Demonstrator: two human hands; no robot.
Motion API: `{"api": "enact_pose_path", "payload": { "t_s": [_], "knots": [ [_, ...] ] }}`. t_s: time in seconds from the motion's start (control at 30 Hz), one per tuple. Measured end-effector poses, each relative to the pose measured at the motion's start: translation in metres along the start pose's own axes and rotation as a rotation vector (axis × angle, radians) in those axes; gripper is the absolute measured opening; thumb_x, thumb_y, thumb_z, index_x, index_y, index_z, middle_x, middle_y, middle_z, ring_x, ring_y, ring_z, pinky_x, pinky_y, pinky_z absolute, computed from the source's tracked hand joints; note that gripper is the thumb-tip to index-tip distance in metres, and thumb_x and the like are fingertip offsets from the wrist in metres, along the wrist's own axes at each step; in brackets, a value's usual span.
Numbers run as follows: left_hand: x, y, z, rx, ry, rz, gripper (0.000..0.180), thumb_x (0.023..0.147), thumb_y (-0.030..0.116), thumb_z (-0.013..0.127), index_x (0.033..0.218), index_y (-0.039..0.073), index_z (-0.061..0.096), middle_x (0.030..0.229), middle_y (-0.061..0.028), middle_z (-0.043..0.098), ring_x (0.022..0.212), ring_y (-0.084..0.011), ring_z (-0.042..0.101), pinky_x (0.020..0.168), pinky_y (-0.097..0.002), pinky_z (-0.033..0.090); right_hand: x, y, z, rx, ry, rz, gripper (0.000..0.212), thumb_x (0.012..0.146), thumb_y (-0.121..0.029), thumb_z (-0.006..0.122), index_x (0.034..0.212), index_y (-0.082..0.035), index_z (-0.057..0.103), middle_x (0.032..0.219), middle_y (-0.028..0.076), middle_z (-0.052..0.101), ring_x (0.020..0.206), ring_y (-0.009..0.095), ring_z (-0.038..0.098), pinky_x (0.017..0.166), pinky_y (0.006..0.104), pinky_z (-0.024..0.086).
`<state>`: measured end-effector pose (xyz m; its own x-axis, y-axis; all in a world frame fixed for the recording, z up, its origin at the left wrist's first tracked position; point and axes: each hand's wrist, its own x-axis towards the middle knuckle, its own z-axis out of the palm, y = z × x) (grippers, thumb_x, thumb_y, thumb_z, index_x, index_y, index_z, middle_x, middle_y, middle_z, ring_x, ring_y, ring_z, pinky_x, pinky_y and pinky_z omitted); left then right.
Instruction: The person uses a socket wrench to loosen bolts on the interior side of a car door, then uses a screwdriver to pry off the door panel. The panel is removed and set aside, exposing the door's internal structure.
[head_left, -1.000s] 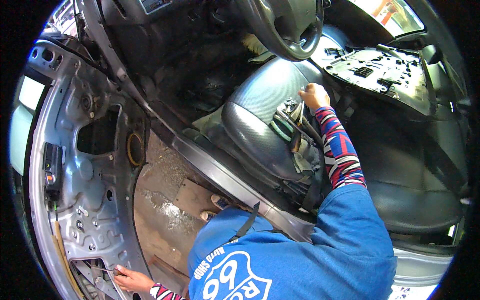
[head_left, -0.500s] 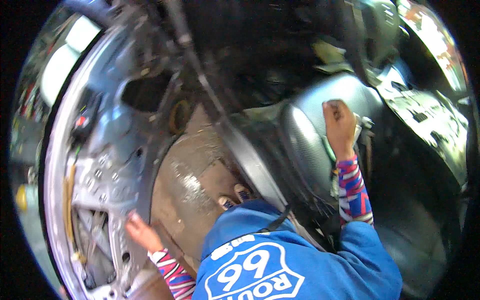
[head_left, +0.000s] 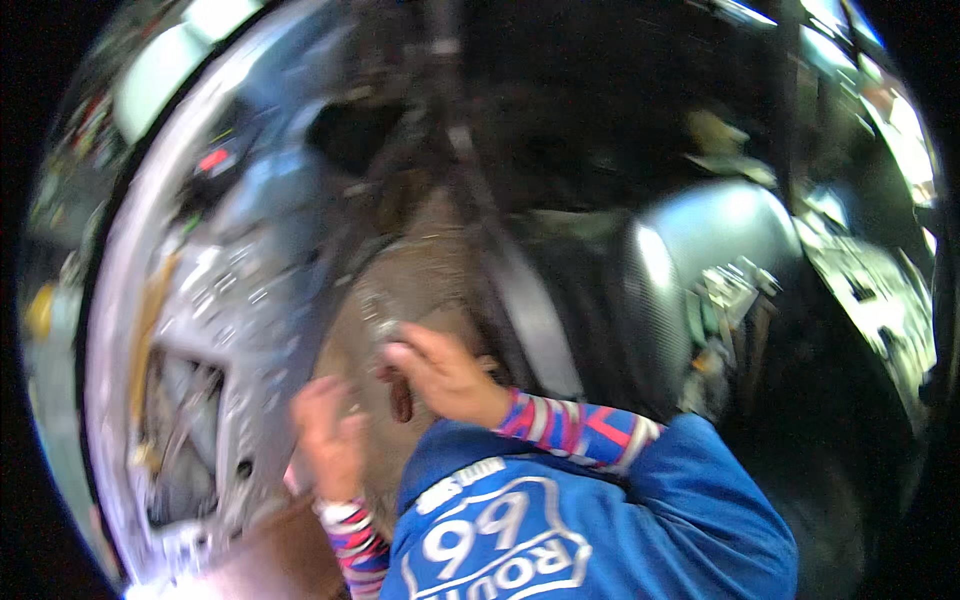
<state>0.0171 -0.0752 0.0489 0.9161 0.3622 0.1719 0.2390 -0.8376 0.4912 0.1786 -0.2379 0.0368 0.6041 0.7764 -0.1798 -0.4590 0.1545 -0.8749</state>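
Observation:
My right hand [head_left: 445, 378] is over the floor between the car door and the seat, fingers curled in a pinch. Whatever it holds, if anything, is too small and smeared to make out. Beside the bare inner side of the car door [head_left: 270, 370] my left hand [head_left: 330, 435] is raised, blurred, its thumb apart from the fingers and nothing visible in it. A small gap separates the two hands.
A dark grey textured seat [head_left: 660, 290] stands to the right, with several metal tools [head_left: 735, 290] on it. A door sill [head_left: 535, 310] runs between seat and floor [head_left: 440, 265]. Pale parts [head_left: 870, 280] lie beyond the seat.
My right hand has left the space above the seat and swung left, close to my left hand. The left hand has risen slightly. The view has shifted, so door and seat appear further right.

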Motion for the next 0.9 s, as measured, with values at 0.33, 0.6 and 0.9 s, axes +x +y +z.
{"api": "enact_pose_path", "payload": {
  "t_s": [0.33, 0.6, 0.9],
  "knots": [
    [-0.012, -0.13, -0.021, 0.933, 0.693, -0.524, 0.038, 0.101, 0.042, 0.056, 0.13, 0.02, 0.065, 0.122, -0.007, 0.067, 0.114, -0.0335, 0.061, 0.093, -0.0499, 0.046, -0.093, -0.074, -0.24, -1.785, 1.077, -0.479, 0.023, 0.098, -0.025, 0.056, 0.095, -0.003, 0.061, 0.087, 0.009, 0.06, 0.078, 0.021, 0.058, 0.075, 0.0397, 0.051],
    [-0.003, -0.137, 0.006, 0.909, 0.799, -0.406, 0.061, 0.087, 0.042, 0.064, 0.14, 0.013, 0.052, 0.139, -0.009, 0.055, 0.135, -0.0324, 0.044, 0.108, -0.0544, 0.032, -0.239, -0.071, -0.368, -1.16, 1.562, -0.325, 0.024, 0.081, -0.01, 0.062, 0.102, -0.007, 0.075, 0.081, 0.007, 0.069, 0.079, 0.021, 0.064, 0.082, 0.0357, 0.05],
    [-0.017, -0.135, -0.011, 0.863, 0.669, -0.378, 0.072, 0.08, 0.032, 0.068, 0.146, 0.011, 0.049, 0.145, -0.0117, 0.052, 0.139, -0.0354, 0.039, 0.112, -0.0545, 0.029, -0.294, -0.046, -0.422, -1.113, 1.529, 0.121, 0.033, 0.092, -0.014, 0.068, 0.122, -0.002, 0.07, 0.1, 0.011, 0.075, 0.082, 0.017, 0.067, 0.076, 0.0321, 0.052]
  ]
}}
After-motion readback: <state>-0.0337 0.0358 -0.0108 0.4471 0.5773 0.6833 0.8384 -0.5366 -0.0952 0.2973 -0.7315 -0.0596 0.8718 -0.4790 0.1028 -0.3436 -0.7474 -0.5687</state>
